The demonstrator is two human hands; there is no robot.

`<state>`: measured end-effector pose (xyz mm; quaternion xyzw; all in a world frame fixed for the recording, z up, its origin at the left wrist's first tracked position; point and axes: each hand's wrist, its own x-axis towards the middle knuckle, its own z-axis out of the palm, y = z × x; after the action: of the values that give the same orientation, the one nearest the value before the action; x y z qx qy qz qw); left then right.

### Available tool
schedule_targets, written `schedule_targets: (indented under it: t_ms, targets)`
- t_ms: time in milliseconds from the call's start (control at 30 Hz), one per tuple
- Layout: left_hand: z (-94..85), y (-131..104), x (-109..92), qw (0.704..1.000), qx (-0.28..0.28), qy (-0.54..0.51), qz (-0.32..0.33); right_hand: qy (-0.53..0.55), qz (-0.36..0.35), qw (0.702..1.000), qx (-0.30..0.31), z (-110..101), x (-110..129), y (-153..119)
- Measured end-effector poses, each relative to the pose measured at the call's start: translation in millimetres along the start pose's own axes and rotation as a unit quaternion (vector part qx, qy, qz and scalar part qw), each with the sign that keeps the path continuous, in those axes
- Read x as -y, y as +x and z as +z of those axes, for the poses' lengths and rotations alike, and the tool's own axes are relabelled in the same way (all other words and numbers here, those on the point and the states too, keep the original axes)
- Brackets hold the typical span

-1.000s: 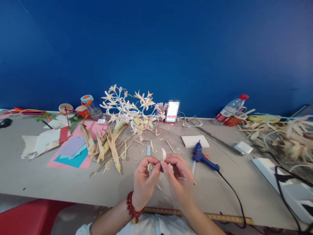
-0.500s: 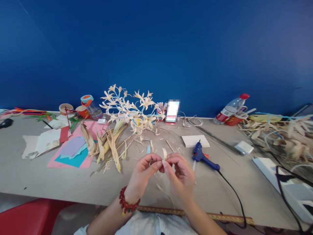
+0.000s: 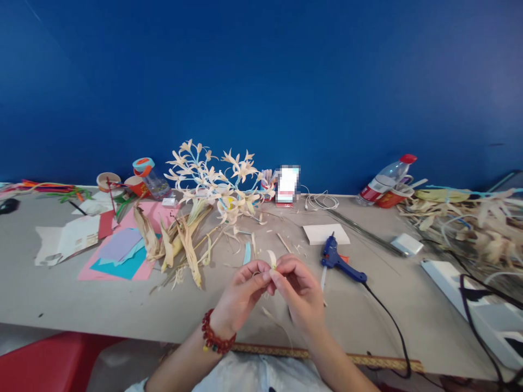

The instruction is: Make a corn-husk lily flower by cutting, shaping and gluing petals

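Observation:
Both hands meet fingertip to fingertip above the near part of the table. A small pale curved petal, like a strip of corn husk (image 3: 272,258), sticks up from between them, with a yellowish-green spot at its base. My left hand (image 3: 245,288), below a red bead bracelet (image 3: 216,333), pinches the base with thumb and forefinger. Closed on the same piece is my right hand (image 3: 300,291), its thumb and fingertips pressed to the base. Beyond the hands stands a branch of pale husk flowers (image 3: 216,179) on light blue stems. The fingers hide the lower part of the held piece.
A blue glue gun (image 3: 341,262) lies right of my hands, its black cord running toward the front edge. Dried corn husks (image 3: 190,250) and coloured paper (image 3: 120,245) lie left. At right are a power strip (image 3: 457,299), a tilted bottle (image 3: 386,179) and a husk pile (image 3: 486,218).
The petal has shifted slightly left and tilts more to the left. My right hand has moved a little left, and the fingertips stay pressed together.

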<state>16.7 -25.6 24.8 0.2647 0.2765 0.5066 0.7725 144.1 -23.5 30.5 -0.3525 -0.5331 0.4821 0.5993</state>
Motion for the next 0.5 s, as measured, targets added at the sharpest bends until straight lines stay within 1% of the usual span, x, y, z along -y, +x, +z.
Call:
schedule_targets:
  t_ms: [133,267,500]
  targets:
    - [-1.0,0.3,4.6,1.000,0.004,-0.016,0.010,-0.047,-0.006,0.999,0.000,-1.9,-1.4,0.7]
    - [-0.8,1.1,8.5,1.000,-0.006,-0.018,0.022,-0.061,-0.013,0.998,-0.001,-2.3,-4.7,0.1]
    - [-2.1,0.8,10.1,0.995,0.009,-0.093,-0.018,-0.091,-0.017,0.996,0.013,-6.3,-7.0,-2.2]
